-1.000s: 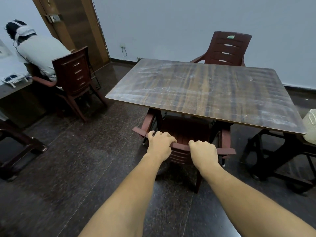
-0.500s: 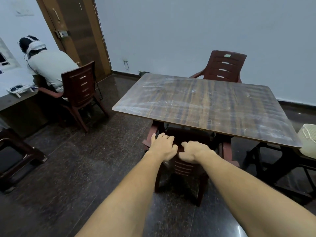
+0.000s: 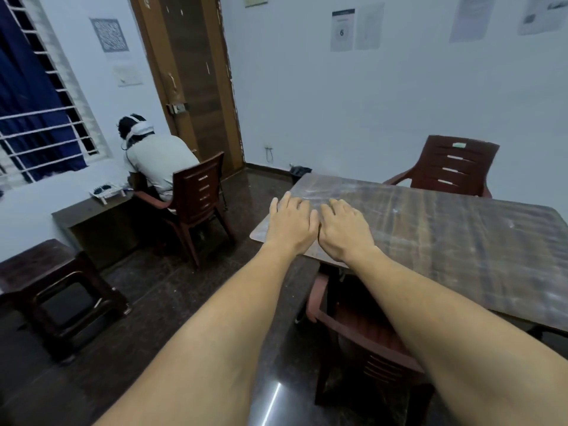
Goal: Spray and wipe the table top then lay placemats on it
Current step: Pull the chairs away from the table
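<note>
Both arms reach out in front. The left hand (image 3: pixel 290 224) and the right hand (image 3: pixel 344 232) are side by side, palms down, with the fingers straight and holding nothing. They are so close that their inner edges touch. They are over the near left corner of the table top (image 3: pixel 445 241). I cannot tell if they press on it or just float above it.

The table top fills the right side of the view. It is dark brown with wood stripes and has pale, cloudy smears on it (most of them near the corner by the hands and along the near edge).

A brown plastic tucked-in chair (image 3: pixel 368 342) sits under the near side of the table, below the right arm. A far chair (image 3: pixel 455 167) of the same kind stands at the far side, by the white wall. Papers (image 3: pixel 342 30) hang high on that wall.

On the left, well apart from the table, a seated person (image 3: pixel 159 161) in a light shirt faces away at a desk (image 3: pixel 92 216), on a third chair (image 3: pixel 199 192). Behind them is a brown door (image 3: pixel 190 72). A barred window (image 3: pixel 33 103) is at the far left, and a dark stool (image 3: pixel 52 290) stands on the dark shiny floor (image 3: pixel 172 302) below it.
</note>
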